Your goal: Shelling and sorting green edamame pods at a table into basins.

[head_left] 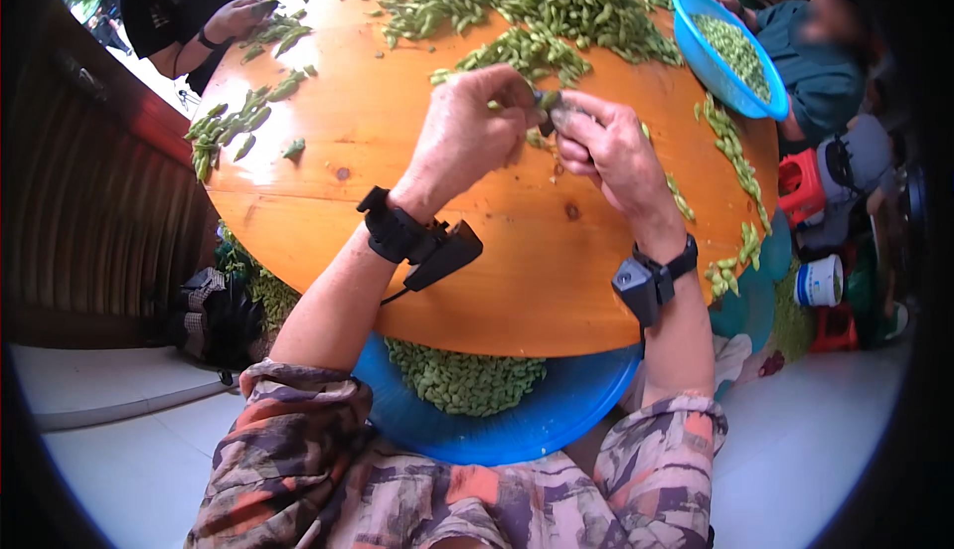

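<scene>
Over the middle of the round wooden table [328, 152], the person is bringing both hands together around one small green pod [548, 101]. The left hand [467, 137] is curling its fingers in from one side, and the right hand [608, 147] is pinching the pod from the other, thumb and fingertips clenched on it. The pod is sitting right between the two sets of fingertips, held just above the tabletop.

It looks light and small, probably soft-skinned and a bit slippery, so I'd judge a firm fingertip pinch at each end suits it better than a full grip.

Around them, a big heap of pods [537, 2] is lying on the far side of the table, and loose pods are trailing down the right edge. A smaller scatter [234, 122] is lying on the left. A blue basin [527, 420] of shelled green beans is sitting near, under the table edge, on the person's lap. Far right, another person is holding a blue basket [711, 62] of beans; far left, someone else's hand [234, 17] is working pods. Nothing is blocking the hands themselves.
</scene>
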Motion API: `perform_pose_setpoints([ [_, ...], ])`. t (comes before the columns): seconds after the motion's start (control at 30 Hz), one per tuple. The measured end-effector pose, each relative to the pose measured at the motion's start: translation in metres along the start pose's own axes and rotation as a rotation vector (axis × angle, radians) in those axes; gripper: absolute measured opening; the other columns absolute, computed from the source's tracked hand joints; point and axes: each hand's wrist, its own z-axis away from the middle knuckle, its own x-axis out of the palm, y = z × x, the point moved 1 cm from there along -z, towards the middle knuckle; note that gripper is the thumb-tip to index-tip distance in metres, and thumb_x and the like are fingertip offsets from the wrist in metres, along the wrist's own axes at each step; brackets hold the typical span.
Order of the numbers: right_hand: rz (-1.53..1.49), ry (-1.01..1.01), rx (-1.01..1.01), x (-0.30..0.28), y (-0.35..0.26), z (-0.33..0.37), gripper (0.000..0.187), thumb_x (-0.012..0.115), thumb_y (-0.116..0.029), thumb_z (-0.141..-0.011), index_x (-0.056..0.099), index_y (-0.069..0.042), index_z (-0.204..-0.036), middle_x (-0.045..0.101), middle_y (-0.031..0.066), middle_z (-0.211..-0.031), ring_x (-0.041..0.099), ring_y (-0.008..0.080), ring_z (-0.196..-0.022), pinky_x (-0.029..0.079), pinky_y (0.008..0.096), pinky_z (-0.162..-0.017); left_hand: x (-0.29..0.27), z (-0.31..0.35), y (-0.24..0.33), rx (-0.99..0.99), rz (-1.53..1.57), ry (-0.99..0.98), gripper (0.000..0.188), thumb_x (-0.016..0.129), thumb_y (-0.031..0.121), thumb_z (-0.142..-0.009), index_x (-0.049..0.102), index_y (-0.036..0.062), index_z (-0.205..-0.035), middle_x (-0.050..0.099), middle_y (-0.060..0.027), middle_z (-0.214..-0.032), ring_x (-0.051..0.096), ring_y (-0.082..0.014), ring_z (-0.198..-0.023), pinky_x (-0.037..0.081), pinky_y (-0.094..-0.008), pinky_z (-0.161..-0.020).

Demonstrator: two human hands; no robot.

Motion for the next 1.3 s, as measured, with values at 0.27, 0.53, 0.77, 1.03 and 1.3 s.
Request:
perform_pose_setpoints([
  [0.27, -0.250, -0.142, -0.008, -0.005, -0.002, 0.004, 0.016, 0.052, -0.006, -0.097, 0.059, 0.004, -0.107, 0.042, -0.0058, -0.068, 0.035, 0.0024, -0.057, 0.028, 0.0186, -0.049, -0.004, 0.011, 0.000, -0.064, 0.574, -0.091, 0.008, 0.064, 0.003, -0.092, 0.058, 0.0019, -0.087, 0.060, -0.0037, -0.070, 0.053, -0.0096, -0.052, 0.038, -0.0228, -0.047],
  [0.53, -0.201, -0.149, -0.025, -0.003, -0.008, 0.007, 0.021, 0.053, -0.006, -0.098, 0.061, 0.005, -0.113, 0.045, -0.0062, -0.070, 0.038, 0.0018, -0.059, 0.031, 0.0185, -0.049, -0.001, 0.013, 0.001, -0.196, 0.748, -0.081, 0.013, 0.067, 0.006, -0.091, 0.058, 0.0015, -0.099, 0.064, -0.0040, -0.079, 0.056, -0.0093, -0.057, 0.042, -0.0212, -0.051],
  [0.77, 0.324, -0.007, -0.137, 0.001, -0.009, 0.006, 0.017, 0.052, -0.008, -0.096, 0.067, -0.001, -0.101, 0.051, -0.0045, -0.064, 0.047, 0.0036, -0.057, 0.043, 0.0217, -0.052, 0.011, 0.015, 0.000, -0.084, 0.322, -0.035, 0.025, 0.070, 0.012, -0.091, 0.056, -0.0004, -0.108, 0.062, -0.0040, -0.080, 0.057, -0.0081, -0.062, 0.044, -0.0214, -0.052],
  [1.03, 0.280, 0.051, -0.115, 0.003, 0.002, 0.003, 0.018, 0.054, -0.009, -0.095, 0.066, 0.003, -0.103, 0.054, -0.0034, -0.066, 0.047, 0.0028, -0.058, 0.041, 0.0211, -0.050, 0.005, 0.016, -0.017, -0.175, 0.480, -0.068, 0.018, 0.066, 0.009, -0.094, 0.059, 0.0008, -0.107, 0.063, -0.0042, -0.085, 0.060, -0.0107, -0.068, 0.049, -0.0241, -0.060],
  [1.3, -0.176, -0.079, -0.049, -0.001, -0.007, 0.007, 0.022, 0.053, -0.005, -0.097, 0.063, 0.005, -0.116, 0.048, -0.0061, -0.069, 0.037, 0.0020, -0.057, 0.032, 0.0188, -0.050, 0.005, 0.015, -0.020, -0.249, 0.825, -0.231, 0.014, 0.062, 0.017, -0.097, 0.063, 0.0047, -0.092, 0.061, -0.0028, -0.074, 0.052, -0.0098, -0.056, 0.037, -0.0231, -0.047],
])
